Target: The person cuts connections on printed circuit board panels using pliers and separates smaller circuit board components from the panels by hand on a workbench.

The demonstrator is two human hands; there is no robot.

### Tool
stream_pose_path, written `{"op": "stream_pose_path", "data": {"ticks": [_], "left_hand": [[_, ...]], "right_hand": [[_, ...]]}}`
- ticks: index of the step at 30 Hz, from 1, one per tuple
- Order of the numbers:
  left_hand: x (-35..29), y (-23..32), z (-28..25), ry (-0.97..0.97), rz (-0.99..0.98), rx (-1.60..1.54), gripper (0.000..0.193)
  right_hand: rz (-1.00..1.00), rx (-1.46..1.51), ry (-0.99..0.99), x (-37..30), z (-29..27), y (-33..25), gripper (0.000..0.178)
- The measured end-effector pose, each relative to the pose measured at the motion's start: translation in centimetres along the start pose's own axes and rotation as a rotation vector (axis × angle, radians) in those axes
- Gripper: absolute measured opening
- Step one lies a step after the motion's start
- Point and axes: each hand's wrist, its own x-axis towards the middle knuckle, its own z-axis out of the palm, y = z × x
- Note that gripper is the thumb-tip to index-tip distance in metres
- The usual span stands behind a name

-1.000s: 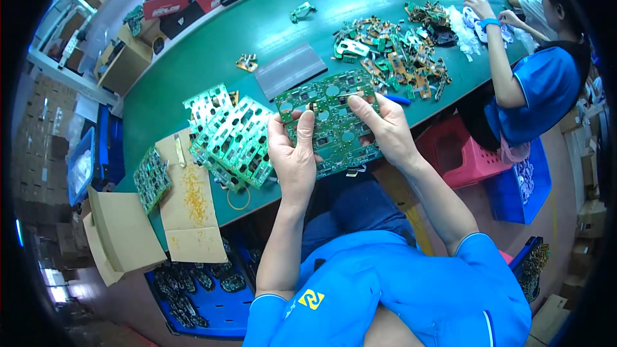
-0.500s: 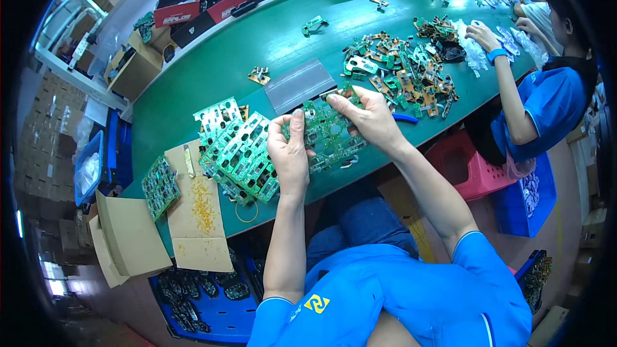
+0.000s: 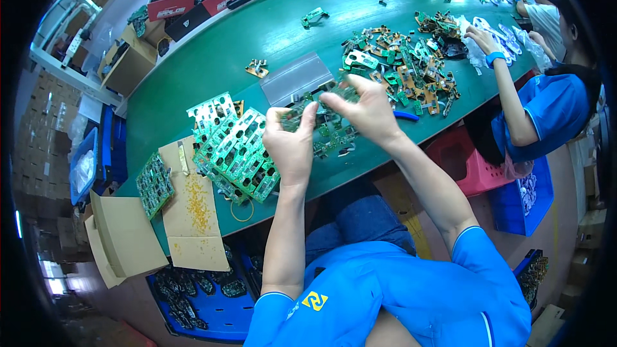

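My left hand and my right hand both grip a green circuit board panel in front of me, thumbs on the near side. The panel is tilted and partly blurred, and my fingers behind it are hidden. Just beyond it lies a flat dark grey plate. Left of my left hand rests a stack of green circuit board panels with cut-out holes. To the right of my right hand is the blue handle of a tool.
A heap of small green and brown circuit boards spreads over the green table. Cardboard with orange bits lies at the left, beside another panel. On the right, a co-worker's hand touches white plastic bags. A blue tray stands below.
The panel has tipped from facing me to a flatter, tilted pose. My hands have turned with it, and my left thumb now points more to the right.
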Motion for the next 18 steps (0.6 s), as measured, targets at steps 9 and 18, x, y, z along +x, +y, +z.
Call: {"op": "stream_pose_path", "data": {"ticks": [9,18], "left_hand": [[1.6,0.4,-0.2,0.021,-0.068,0.037,0.033],[-0.3,1.3,-0.8,-0.205,-0.113,-0.194,0.035]], "right_hand": [[0.054,0.118,0.048,1.2,0.2,0.5,0.025],[0.173,0.163,0.053,2.4,-0.6,1.0,0.024]]}}
